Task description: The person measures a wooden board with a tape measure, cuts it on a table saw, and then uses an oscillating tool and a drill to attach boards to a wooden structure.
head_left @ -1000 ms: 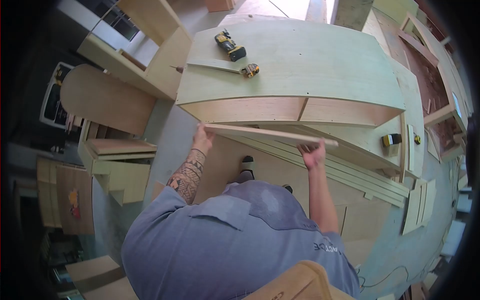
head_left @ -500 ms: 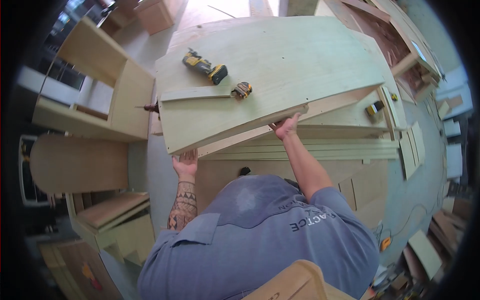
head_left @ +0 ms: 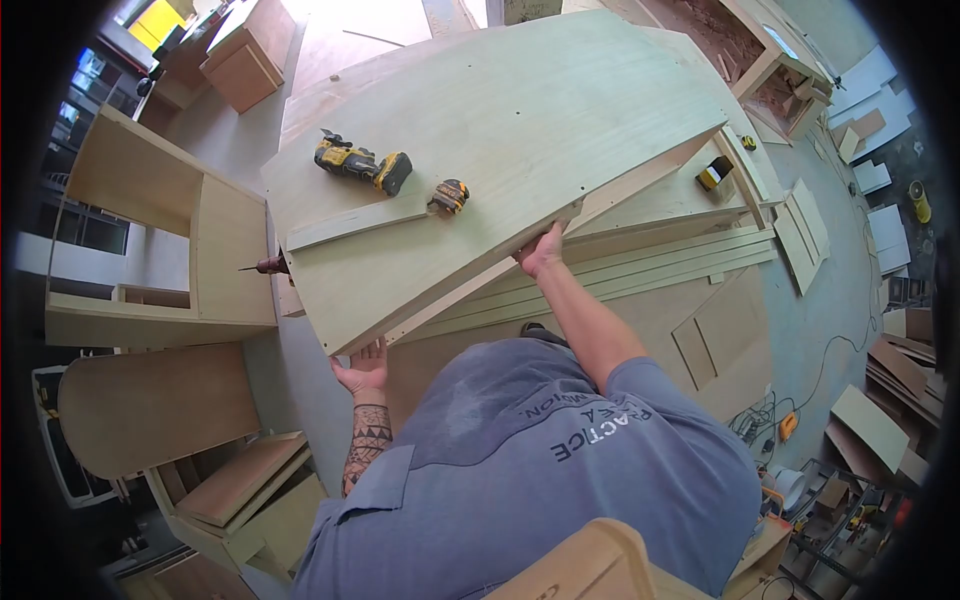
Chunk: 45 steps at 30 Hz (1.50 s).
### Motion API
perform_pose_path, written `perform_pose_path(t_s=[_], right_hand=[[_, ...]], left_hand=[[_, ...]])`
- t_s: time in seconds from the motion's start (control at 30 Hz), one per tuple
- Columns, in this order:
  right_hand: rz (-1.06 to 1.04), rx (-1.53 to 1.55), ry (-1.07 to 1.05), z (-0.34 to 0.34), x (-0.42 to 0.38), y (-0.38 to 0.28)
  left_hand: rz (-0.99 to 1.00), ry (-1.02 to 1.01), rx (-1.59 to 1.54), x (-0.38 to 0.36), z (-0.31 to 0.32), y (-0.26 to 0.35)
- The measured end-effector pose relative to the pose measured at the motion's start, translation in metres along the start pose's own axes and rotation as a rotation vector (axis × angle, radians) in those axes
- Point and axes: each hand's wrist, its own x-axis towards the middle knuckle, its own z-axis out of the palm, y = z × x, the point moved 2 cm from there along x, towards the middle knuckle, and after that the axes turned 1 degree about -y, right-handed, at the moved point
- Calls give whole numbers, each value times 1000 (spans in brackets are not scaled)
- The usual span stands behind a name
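A large pale plywood panel [head_left: 480, 130] with a framed underside sits tilted across the bench, its near edge raised over a gap. My left hand [head_left: 362, 370], palm up, supports its near left corner, the fingers partly hidden beneath. Farther right along the same edge, my right hand [head_left: 542, 252] grips the rim from below at a short wooden piece [head_left: 572, 211]. On top of the panel lie a yellow-and-black cordless power tool [head_left: 362, 165], a tape measure [head_left: 449, 196] and a flat wood strip [head_left: 355, 222].
Long boards [head_left: 620, 262] lie under the panel's near side. A drill [head_left: 270, 265] pokes out at the left, near a plywood cabinet [head_left: 232, 250]. At right are a small yellow-and-black box [head_left: 714, 173], leaning sheets [head_left: 802, 238] and cables [head_left: 765, 415] on the floor.
The view has swung, so the panel and surroundings appear farther left, the left side also lower. Both hands keep their hold on the panel's near edge.
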Motion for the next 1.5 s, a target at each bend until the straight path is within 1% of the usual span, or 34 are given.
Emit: perform_pose_path(t_s=[0.1,0.17,0.27,0.3,0.37,0.4,0.47,0.5,0.53,0.57,0.63,0.67,0.73,0.77,0.83,0.87,0.9,0.97,1.0,1.03,1.07,1.1,1.13,1.2,1.23,1.27,1.3,1.33,1.37,1.43,1.5], right_hand=[[66,23,-11,9,6,-2],[-38,138,-48,12,16,1],[-17,164,-44,38,-13,-11],[15,149,-43,42,-17,-12],[-136,157,36,50,-16,-11],[-135,142,-23,39,1,-7],[-80,144,-142,3,41,-3],[-37,159,-199,-5,49,2],[-41,122,-143,13,27,4],[-57,83,-83,26,10,1],[-111,-35,51,20,13,7],[-82,-64,34,18,5,8],[137,-119,113,18,-12,9],[146,-135,103,24,-17,14],[127,-159,24,36,-24,26],[100,-239,64,46,-27,31],[98,-248,57,40,-17,38],[-15,-408,-68,35,2,47],[-24,-410,-72,40,5,50],[-81,-402,14,44,4,52],[-139,-391,105,45,4,55],[-163,-391,148,44,10,56],[-189,-389,193,42,15,58],[-236,-418,195,42,14,63],[-255,-415,204,42,15,63],[-259,-458,200,40,13,60],[-261,-503,198,43,10,60],[-299,-509,221,44,9,61],[-316,-512,239,45,7,62],[-302,-527,259,44,4,60],[-327,-570,299,38,3,55]], left_hand=[[13,9,-45,5,6,-4],[29,14,-49,5,12,-5],[92,44,-44,6,20,-11],[69,8,-62,16,14,-11],[31,-83,-81,33,-2,-12],[23,-142,-81,37,-4,-10],[97,-126,-92,29,2,-14],[119,-60,-106,25,5,-15],[129,-1,-126,19,6,-14],[187,16,-185,19,6,-14],[138,-30,-126,17,4,-17],[166,-15,-156,14,3,-19],[132,-36,-122,11,11,-17],[143,-33,-139,13,10,-14],[131,-101,-106,12,2,-18],[126,-107,-69,3,5,-16],[127,-110,-81,1,-3,-11],[-147,-129,141,-2,-25,7],[-266,-167,268,4,-43,24],[-388,-203,399,12,-67,41],[-418,-92,534,20,-87,57],[-443,18,675,35,-102,76],[-453,7,688,56,-114,95],[-337,262,1247,107,-134,132],[-347,243,1255,147,-138,143],[-179,127,1399,187,-139,151],[-4,5,1527,211,-120,163],[126,-22,1516,235,-100,168],[255,-51,1501,251,-59,173],[478,-233,1516,302,-1,175],[749,-306,1527,359,45,167]])
